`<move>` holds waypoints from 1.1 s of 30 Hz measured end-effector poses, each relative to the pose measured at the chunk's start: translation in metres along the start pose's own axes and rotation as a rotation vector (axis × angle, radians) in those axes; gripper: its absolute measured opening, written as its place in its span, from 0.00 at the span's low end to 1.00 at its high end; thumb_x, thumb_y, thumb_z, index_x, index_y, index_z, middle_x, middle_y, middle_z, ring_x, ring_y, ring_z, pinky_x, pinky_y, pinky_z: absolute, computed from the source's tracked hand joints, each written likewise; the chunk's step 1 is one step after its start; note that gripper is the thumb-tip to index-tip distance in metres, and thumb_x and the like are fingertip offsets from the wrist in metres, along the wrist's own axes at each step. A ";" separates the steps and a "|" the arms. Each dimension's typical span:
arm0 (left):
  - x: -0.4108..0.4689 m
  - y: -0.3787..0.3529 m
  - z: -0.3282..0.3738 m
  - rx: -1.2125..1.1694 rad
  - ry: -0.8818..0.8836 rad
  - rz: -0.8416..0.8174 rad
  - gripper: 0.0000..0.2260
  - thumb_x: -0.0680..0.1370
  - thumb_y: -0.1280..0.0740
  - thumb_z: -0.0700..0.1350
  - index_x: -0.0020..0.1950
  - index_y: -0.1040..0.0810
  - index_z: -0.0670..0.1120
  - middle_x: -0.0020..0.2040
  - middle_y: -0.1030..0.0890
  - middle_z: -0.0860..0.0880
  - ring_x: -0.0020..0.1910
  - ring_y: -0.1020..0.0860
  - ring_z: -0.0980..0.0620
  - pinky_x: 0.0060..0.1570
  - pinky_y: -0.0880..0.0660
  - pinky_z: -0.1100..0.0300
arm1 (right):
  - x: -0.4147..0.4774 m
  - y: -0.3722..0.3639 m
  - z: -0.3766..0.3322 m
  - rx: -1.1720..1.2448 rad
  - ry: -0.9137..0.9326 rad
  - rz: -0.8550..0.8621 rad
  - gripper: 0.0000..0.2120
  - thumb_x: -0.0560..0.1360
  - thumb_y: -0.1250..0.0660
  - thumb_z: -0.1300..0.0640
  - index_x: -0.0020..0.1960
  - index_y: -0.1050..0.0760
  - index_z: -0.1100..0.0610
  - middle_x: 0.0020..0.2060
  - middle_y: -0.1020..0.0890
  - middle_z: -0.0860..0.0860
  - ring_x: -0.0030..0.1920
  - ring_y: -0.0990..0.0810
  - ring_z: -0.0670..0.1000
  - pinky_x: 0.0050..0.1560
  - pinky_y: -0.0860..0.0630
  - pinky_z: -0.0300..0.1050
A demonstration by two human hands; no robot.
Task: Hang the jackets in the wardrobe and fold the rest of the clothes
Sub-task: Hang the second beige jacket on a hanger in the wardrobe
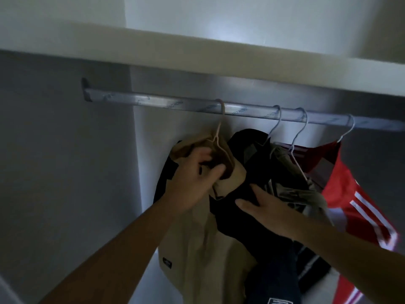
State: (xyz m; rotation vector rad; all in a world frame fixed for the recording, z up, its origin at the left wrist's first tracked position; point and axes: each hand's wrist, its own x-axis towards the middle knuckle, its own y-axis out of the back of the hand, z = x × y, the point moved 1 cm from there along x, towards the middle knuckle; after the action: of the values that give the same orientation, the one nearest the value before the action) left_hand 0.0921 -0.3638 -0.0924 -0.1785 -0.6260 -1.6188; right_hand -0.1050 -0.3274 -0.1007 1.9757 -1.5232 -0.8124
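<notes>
- left hand [195, 178], frame centre: fingers clenched on the collar of the beige cotton jacket [197, 242], which hangs by a pale wire hanger [221, 123] on the silver metal rail [153, 101].
- right hand [269, 209]: fingers released, flat against the black jacket [241, 172].
- risk: a tug on the collar may slide the beige jacket off its hanger.

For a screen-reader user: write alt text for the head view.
A person's left hand grips the collar of a tan fabric jacket on a pale hanger hooked over a silver metal wardrobe rail, while the right hand rests flat on a black jacket beside it. A red jacket with white stripes hangs farther right.
</notes>
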 end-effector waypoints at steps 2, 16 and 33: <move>0.002 -0.006 0.005 0.271 -0.059 -0.248 0.22 0.70 0.30 0.60 0.59 0.26 0.51 0.53 0.21 0.58 0.53 0.23 0.62 0.52 0.26 0.68 | -0.001 -0.014 0.001 -0.004 0.023 0.026 0.15 0.80 0.40 0.51 0.67 0.34 0.43 0.52 0.20 0.46 0.52 0.20 0.50 0.52 0.23 0.47; 0.038 0.041 0.020 0.291 0.068 -0.175 0.07 0.76 0.39 0.34 0.47 0.21 0.37 0.39 0.23 0.48 0.35 0.26 0.64 0.37 0.32 0.71 | 0.006 -0.081 -0.047 -0.032 0.152 0.164 0.28 0.79 0.45 0.63 0.76 0.49 0.55 0.61 0.25 0.60 0.55 0.23 0.56 0.57 0.26 0.49; 0.097 0.059 -0.041 0.112 0.893 0.046 0.08 0.78 0.33 0.44 0.49 0.25 0.38 0.38 0.24 0.43 0.34 0.25 0.49 0.28 0.27 0.60 | 0.122 0.005 -0.087 0.527 -0.078 0.326 0.25 0.77 0.44 0.36 0.49 0.24 0.58 0.46 0.21 0.58 0.47 0.21 0.58 0.50 0.25 0.48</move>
State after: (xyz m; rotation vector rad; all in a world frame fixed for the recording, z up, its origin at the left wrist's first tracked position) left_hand 0.1427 -0.4693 -0.0648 0.5863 -0.0150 -1.4256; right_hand -0.0219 -0.4438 -0.0556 1.9651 -2.2060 -0.3771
